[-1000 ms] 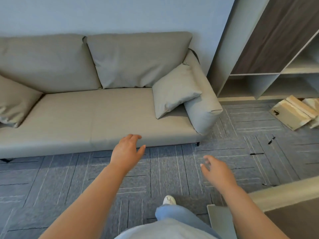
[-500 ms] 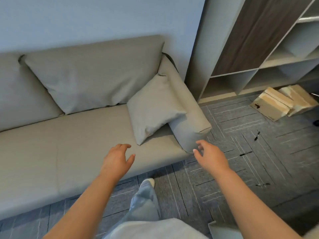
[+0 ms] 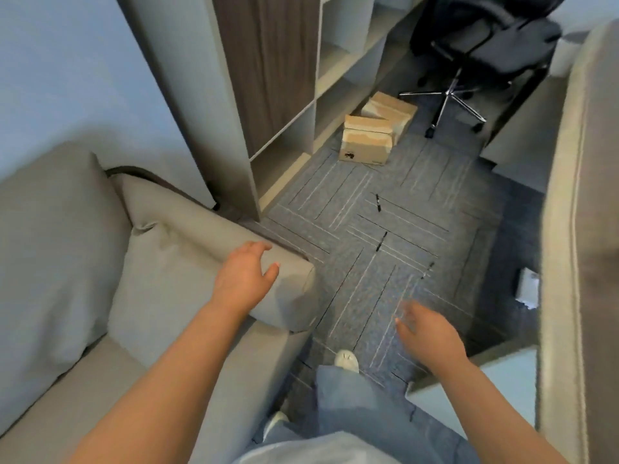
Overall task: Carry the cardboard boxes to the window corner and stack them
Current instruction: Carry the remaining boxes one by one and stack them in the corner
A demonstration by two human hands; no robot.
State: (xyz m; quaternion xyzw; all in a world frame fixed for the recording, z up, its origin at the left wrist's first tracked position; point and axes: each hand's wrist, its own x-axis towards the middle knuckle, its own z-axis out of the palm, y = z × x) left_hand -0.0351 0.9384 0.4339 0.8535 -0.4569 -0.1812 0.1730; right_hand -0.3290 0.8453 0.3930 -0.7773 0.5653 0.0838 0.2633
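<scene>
Head view shows both of my hands empty. On my left hand [image 3: 246,279] the fingers are loosely spread over the sofa armrest [image 3: 207,259], and whether they touch it I cannot tell. My right hand [image 3: 427,331] hangs above the carpet [image 3: 351,289], blurred, fingers apart and holding nothing. The cardboard boxes [image 3: 373,133] lie well ahead of me on the floor, just beside the foot of the shelving unit [image 3: 284,88] and near the office chair [image 3: 469,58]; one leans against the other. Neither is lifted, no stack shows, and no window is in sight. I judge the carrying has not begun: I must reach them, pick them up, take them over and stack them. Pens [image 3: 378,204] are scattered on the carpet between.
</scene>
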